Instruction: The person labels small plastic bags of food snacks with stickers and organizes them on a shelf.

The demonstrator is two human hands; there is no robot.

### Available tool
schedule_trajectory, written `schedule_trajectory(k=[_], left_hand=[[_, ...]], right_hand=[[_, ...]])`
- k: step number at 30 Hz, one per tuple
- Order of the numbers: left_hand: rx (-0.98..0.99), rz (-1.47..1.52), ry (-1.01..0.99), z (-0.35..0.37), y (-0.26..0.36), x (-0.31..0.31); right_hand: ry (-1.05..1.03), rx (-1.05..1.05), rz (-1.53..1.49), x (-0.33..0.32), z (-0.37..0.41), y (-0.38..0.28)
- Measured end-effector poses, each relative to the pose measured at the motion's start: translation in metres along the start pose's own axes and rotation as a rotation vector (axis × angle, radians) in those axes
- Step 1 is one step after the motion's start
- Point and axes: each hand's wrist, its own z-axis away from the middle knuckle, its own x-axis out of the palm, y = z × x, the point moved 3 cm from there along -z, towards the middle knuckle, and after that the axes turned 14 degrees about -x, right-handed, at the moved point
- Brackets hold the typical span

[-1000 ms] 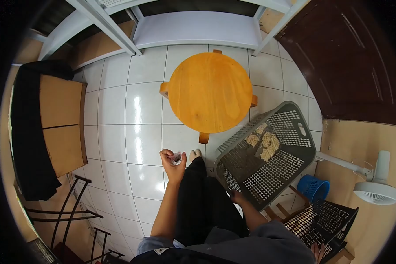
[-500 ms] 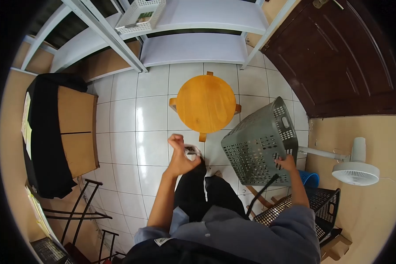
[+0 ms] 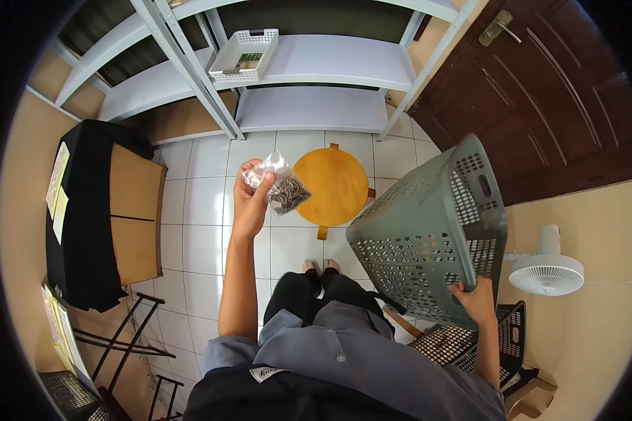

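My left hand [image 3: 248,207] is closed on a small clear plastic bag [image 3: 288,194], which holds many dark, curved metal pieces, perhaps rings or hooks. The bag hangs in front of me, overlapping the left edge of a round wooden stool [image 3: 333,186] from this viewpoint. My right hand [image 3: 476,302] grips the rim of a tall grey-green laundry basket [image 3: 407,256] with perforated sides. That basket is tilted on its side, its mouth facing right. Part of my right hand's fingers is hidden behind the rim.
White shelving [image 3: 330,59] stands ahead, carrying a white plastic basket [image 3: 221,69]. A brown door [image 3: 541,105] and a white fan [image 3: 546,275] are to the right. Near my right elbow lies a black crate [image 3: 516,340]. A cloth-draped cardboard box [image 3: 137,242] stands left, near black folding legs [image 3: 123,344].
My left hand has moved forward and up, and the plastic bag now shows plainly in it. The laundry basket has risen closer to me, still in my right hand. The view has tipped upward.
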Motion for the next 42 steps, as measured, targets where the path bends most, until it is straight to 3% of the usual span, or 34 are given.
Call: schedule_trajectory(k=[4, 6, 9, 12, 15, 19, 21, 25, 27, 29, 30, 33, 37, 42], left_hand=[[0.006, 0.006, 0.091, 0.003, 0.021, 0.001], [-0.205, 0.318, -0.066, -0.005, 0.022, -0.013], [-0.342, 0.49, -0.23, -0.005, 0.033, -0.01], [-0.352, 0.469, -0.23, -0.013, 0.048, -0.032], [-0.386, 0.43, -0.266, -0.011, 0.069, -0.055], [-0.335, 0.472, -0.139, -0.011, 0.098, -0.092], [-0.356, 0.487, -0.284, -0.013, 0.109, -0.11], [-0.321, 0.291, -0.251, 0.001, 0.124, -0.113], [-0.266, 0.03, -0.174, 0.01, 0.125, -0.116], [-0.345, 0.061, -0.205, 0.02, 0.118, -0.119], [-0.309, 0.023, -0.214, 0.027, 0.114, -0.115], [-0.253, 0.009, -0.191, 0.048, 0.103, -0.103], [-0.216, -0.052, -0.159, 0.076, 0.088, -0.103], [-0.175, -0.314, -0.299, 0.096, 0.065, -0.103]], right_hand=[[0.01, -0.087, 0.11, 0.029, 0.01, -0.04], [-0.013, -0.067, 0.134, 0.046, 0.012, -0.061], [-0.051, -0.067, 0.238, 0.075, 0.007, -0.082], [-0.033, -0.205, 0.465, 0.1, -0.001, -0.117], [-0.037, -0.196, 0.402, 0.128, -0.017, -0.135], [-0.052, -0.242, 0.436, 0.172, -0.042, -0.153], [-0.068, -0.253, 0.406, 0.201, -0.056, -0.157], [-0.118, -0.271, 0.367, 0.247, -0.069, -0.166], [-0.223, -0.356, 0.286, 0.257, -0.069, -0.178], [-0.317, -0.363, 0.25, 0.27, -0.069, -0.172], [-0.41, -0.385, 0.212, 0.28, -0.067, -0.168], [-0.433, -0.42, 0.125, 0.295, -0.063, -0.16], [-0.408, -0.312, 0.093, 0.291, -0.058, -0.161], [-0.5, -0.256, 0.154, 0.289, -0.055, -0.152]])
